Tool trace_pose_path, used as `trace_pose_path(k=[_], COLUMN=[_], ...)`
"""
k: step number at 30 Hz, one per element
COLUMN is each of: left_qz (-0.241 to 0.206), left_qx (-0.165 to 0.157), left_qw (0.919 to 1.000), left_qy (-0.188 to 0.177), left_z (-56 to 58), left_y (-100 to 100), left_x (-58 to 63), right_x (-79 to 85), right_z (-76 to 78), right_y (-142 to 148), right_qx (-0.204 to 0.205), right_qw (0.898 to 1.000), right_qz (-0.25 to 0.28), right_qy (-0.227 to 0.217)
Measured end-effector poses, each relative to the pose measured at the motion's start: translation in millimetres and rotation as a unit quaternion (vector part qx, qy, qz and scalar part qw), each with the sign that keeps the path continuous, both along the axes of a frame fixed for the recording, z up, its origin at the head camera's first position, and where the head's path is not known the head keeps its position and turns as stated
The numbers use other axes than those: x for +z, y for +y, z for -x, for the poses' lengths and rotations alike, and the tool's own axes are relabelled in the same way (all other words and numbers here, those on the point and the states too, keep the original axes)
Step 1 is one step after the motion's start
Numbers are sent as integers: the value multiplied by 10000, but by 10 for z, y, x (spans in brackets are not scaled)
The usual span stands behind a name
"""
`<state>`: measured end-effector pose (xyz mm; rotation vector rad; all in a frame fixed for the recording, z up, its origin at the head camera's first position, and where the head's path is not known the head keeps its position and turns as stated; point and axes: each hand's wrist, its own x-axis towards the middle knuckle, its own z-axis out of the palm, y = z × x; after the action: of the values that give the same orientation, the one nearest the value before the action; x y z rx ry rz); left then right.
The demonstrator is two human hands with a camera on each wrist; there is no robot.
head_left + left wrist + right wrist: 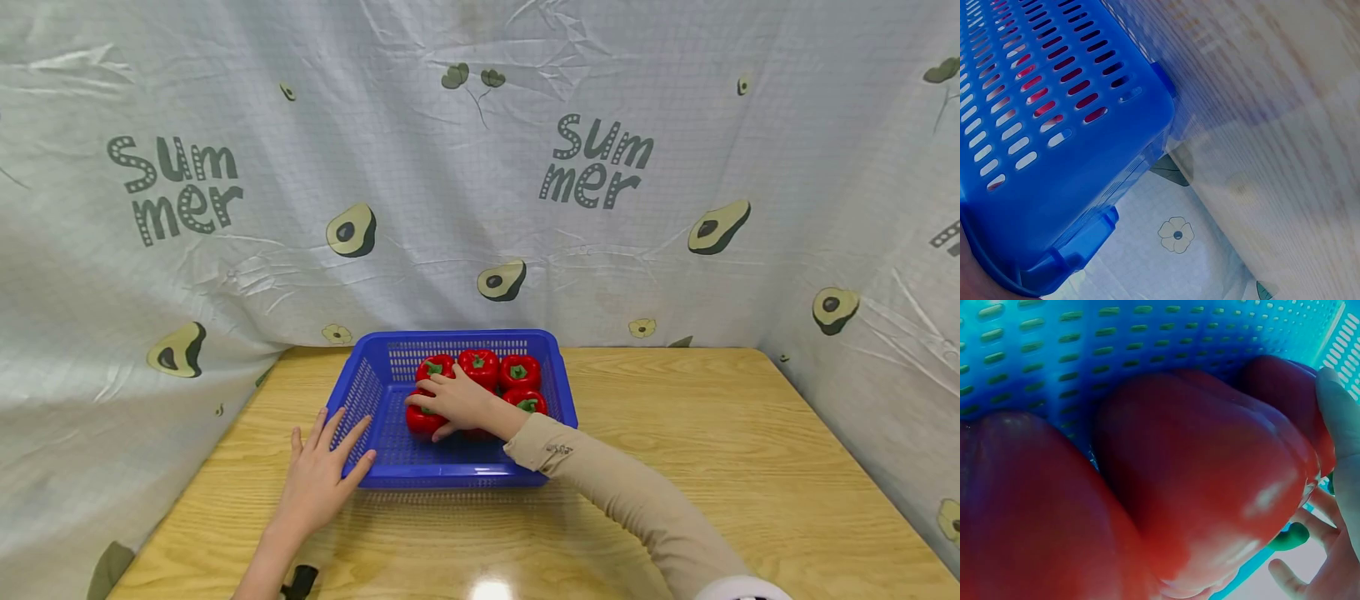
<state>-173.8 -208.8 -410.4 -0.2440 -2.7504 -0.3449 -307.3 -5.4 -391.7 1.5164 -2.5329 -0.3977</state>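
Observation:
Several red bell peppers (519,372) with green stems sit in a blue plastic basket (472,477), mostly toward its right side. My right hand (468,402) reaches in from the right, its fingers and thumb spread around the front-left bell pepper (422,423). In the right wrist view, the thumb (1338,419) lies along a pepper (1288,400), with other fingers near a green stem (1291,536). My left hand (318,475) rests at the basket's left rim, fingers spread and fairly straight. Part of that hand shows beside the basket's corner in the left wrist view.
The basket stands on a wood-grain table (675,467), close to its back edge. Behind and at both sides hangs a pale curtain (420,167) printed with avocados and lettering. A small black object (302,581) shows by the left wrist.

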Motion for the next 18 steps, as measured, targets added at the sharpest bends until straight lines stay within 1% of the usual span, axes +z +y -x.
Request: trace_pose_path(k=[11,15,18], left_qz=[22,24,14], left_qx=[17,23,28], left_qw=[10000,10000,10000], left_qy=[3,1,24], left_z=[-12,-11,-7], left_y=[3,5,2], left_x=[-5,1,-2], right_x=[7,44,100], right_z=[-2,-4,-4], right_y=[20,56,94], right_qx=[46,7,-11], right_qw=[10000,10000,9998], right_qz=[-57,-18,76], right_qy=[11,-45,-181])
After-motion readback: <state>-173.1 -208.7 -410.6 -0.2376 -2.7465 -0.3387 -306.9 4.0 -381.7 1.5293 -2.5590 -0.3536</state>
